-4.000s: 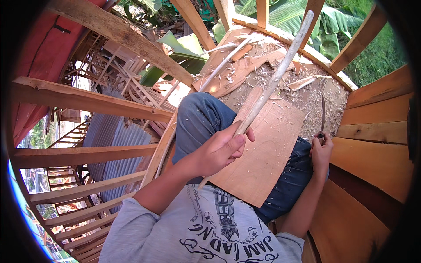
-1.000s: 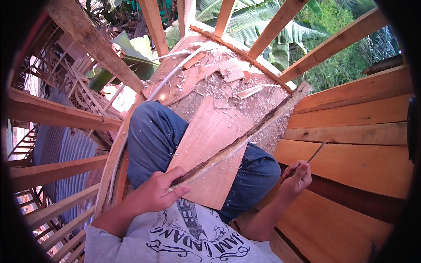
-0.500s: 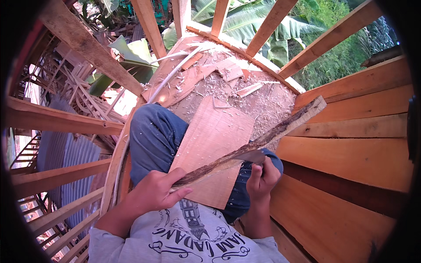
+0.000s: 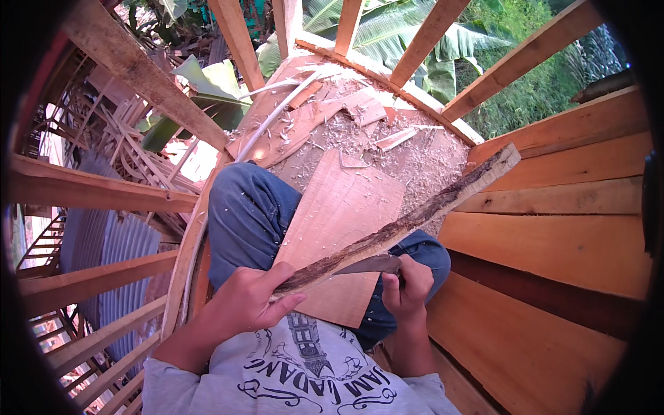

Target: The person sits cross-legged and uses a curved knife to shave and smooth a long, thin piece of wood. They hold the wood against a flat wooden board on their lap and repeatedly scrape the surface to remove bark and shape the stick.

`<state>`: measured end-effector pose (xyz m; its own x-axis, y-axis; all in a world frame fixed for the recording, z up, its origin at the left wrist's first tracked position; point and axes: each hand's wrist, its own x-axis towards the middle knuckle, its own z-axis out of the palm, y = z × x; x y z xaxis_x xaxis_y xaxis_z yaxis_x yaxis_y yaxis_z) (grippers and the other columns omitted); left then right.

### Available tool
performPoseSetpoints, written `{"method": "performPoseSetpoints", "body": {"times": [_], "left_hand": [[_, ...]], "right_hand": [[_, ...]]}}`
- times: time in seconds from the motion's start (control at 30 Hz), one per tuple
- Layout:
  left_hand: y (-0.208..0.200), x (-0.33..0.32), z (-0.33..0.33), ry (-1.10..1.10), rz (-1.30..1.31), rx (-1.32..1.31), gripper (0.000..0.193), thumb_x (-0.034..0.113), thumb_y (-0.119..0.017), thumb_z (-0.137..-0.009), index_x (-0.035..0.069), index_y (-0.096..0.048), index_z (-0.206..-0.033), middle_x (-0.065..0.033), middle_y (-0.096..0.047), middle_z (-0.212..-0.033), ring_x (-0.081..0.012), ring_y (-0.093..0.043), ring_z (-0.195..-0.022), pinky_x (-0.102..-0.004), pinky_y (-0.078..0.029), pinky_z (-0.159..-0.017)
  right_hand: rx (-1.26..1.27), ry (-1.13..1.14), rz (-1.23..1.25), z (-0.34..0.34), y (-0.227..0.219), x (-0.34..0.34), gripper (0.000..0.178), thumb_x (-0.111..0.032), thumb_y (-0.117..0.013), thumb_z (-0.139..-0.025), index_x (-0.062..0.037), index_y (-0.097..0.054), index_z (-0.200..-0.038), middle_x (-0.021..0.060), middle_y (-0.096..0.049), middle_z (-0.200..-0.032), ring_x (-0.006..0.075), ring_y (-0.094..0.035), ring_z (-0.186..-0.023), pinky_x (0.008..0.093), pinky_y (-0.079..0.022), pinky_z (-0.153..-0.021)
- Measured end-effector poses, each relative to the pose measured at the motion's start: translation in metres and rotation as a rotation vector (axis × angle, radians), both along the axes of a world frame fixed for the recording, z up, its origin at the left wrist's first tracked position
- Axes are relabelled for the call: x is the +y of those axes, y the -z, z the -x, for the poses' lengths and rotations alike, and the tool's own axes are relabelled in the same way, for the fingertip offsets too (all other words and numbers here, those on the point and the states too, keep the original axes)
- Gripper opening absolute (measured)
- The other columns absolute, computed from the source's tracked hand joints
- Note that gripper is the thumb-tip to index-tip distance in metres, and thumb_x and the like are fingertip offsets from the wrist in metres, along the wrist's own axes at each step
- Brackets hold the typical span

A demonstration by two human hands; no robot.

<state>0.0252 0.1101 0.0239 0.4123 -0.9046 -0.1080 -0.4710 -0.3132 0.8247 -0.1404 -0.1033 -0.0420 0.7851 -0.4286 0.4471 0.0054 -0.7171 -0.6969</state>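
Observation:
A long strip of wood (image 4: 415, 220) with dark rough bark along it slants from lower left to upper right above my lap. My left hand (image 4: 257, 299) grips its near end, thumb on the near side and fingers behind. In my right hand (image 4: 409, 285) is a knife (image 4: 368, 265), held by its handle, which the fingers mostly cover. The dark blade points left and lies along the near edge of the strip; whether it touches the wood I cannot tell. Beneath both, a flat pale board (image 4: 339, 214) rests across my lap between my knees.
Wood shavings (image 4: 436, 155) and offcuts (image 4: 395, 138) litter the floor ahead. Orange plank walling (image 4: 539, 245) rises close on the right. Wooden slats (image 4: 104, 200) stand on the left and ahead, with banana leaves (image 4: 387, 38) beyond. A thin pale strip (image 4: 270, 117) lies at far left.
My right hand has drawn the knife slightly left and nearer to me along the strip. The strip's far end has shifted slightly right and up; my left hand keeps its grip.

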Motion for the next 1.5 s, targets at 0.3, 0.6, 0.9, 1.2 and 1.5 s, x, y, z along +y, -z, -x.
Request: {"method": "performPoseSetpoints", "body": {"times": [0.3, 0.6, 0.9, 1.2, 1.5], "left_hand": [[0.004, 0.001, 0.001, 0.031, 0.003, -0.044, 0.025, 0.023, -0.069, -0.082, 0.003, -0.056, -0.087, -0.014, -0.055, -0.056, -0.0313, -0.06, -0.05, -0.0377, -0.045, -0.047], [0.007, 0.001, 0.0, 0.024, -0.001, -0.028, 0.026, 0.024, -0.069, -0.082, 0.002, -0.056, -0.089, -0.014, -0.055, -0.056, -0.0315, -0.06, -0.051, -0.0376, -0.046, -0.047], [0.013, 0.004, -0.004, -0.006, 0.014, 0.016, 0.026, 0.022, -0.069, -0.082, 0.002, -0.056, -0.092, -0.0155, -0.057, -0.058, -0.0333, -0.061, -0.053, -0.0383, -0.047, -0.048], [0.012, -0.004, -0.002, -0.016, -0.01, 0.026, 0.026, 0.02, -0.068, -0.082, 0.001, -0.057, -0.095, -0.0167, -0.059, -0.063, -0.034, -0.063, -0.056, -0.0387, -0.047, -0.049], [0.015, -0.007, -0.005, -0.011, -0.025, 0.046, 0.026, 0.02, -0.068, -0.082, 0.001, -0.057, -0.097, -0.0171, -0.059, -0.063, -0.0347, -0.062, -0.056, -0.0383, -0.048, -0.049]], "right_hand": [[-0.025, 0.08, -0.084, -0.003, 0.008, 0.006, 0.04, -0.036, -0.04, -0.101, -0.0044, -0.046, -0.078, 0.0022, -0.043, -0.057, 0.0089, -0.041, -0.042, 0.0209, -0.031, -0.039], [-0.02, 0.191, -0.24, 0.001, 0.012, 0.008, 0.038, -0.031, -0.05, -0.096, -0.0013, -0.053, -0.072, 0.0021, -0.046, -0.055, 0.0114, -0.042, -0.043, 0.0248, -0.029, -0.042], [0.016, 0.189, -0.286, -0.004, 0.02, 0.011, 0.026, -0.021, -0.058, -0.091, 0.0013, -0.056, -0.078, 0.0076, -0.044, -0.056, 0.0202, -0.047, -0.045, 0.03, -0.035, -0.044], [-0.034, 0.276, -0.334, -0.011, 0.025, 0.001, 0.027, -0.02, -0.061, -0.089, 0.0013, -0.054, -0.074, 0.009, -0.044, -0.056, 0.0237, -0.046, -0.045, 0.0318, -0.035, -0.044], [0.018, 0.285, -0.439, -0.012, 0.024, 0.003, 0.027, -0.018, -0.063, -0.087, -0.001, -0.05, -0.07, 0.0087, -0.04, -0.054, 0.0245, -0.043, -0.043, 0.0331, -0.032, -0.043]]}}
